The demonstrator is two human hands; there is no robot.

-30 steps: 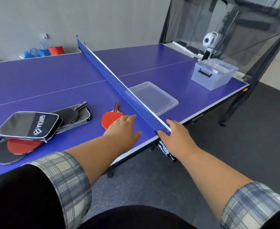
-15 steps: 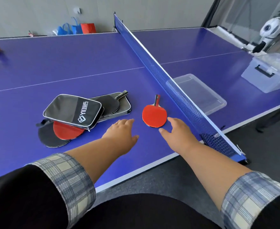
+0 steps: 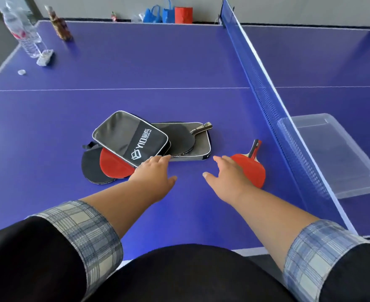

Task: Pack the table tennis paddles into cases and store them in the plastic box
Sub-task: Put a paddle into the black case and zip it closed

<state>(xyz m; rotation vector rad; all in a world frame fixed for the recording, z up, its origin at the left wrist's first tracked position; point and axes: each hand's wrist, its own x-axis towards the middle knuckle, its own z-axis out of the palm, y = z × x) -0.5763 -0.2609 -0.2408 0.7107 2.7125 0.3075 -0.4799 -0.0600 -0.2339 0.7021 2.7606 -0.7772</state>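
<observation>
Change since the earlier frame: my view has swung left and down, so I now see the far left corner of the worktop (image 3: 136, 62) with a water bottle (image 3: 24, 33) and a small brown bottle (image 3: 60, 27); the handled plastic box has dropped out of view.
Hands, change: both have moved farther in; the left hand (image 3: 152, 177) now reaches the near corner of the logo case, and the right hand (image 3: 230, 177) now overlaps the lone paddle's blade.
Left fingers: spread loosely, tips touching the edge of the black logo case (image 3: 131, 138), pinching nothing.
Right fingers: spread open, lying over the near left edge of the red paddle (image 3: 252, 168); I cannot tell whether they press on it.
Red paddle: just right of the pile, near the net (image 3: 267, 88); long axis runs near to far, handle pointing far and slightly right, blade toward me.
Black paddle (image 3: 179, 138): lies on the open grey case (image 3: 201, 147); long axis left to right, handle pointing right and slightly far.
Logo case: long axis runs from far left to near right, resting on the other items.
Red paddle under the case (image 3: 113, 165): blade only shows, on top of a round black cover (image 3: 91, 168); handle hidden.
Clear lid (image 3: 341, 158): flat on the worktop beyond the net, right.
</observation>
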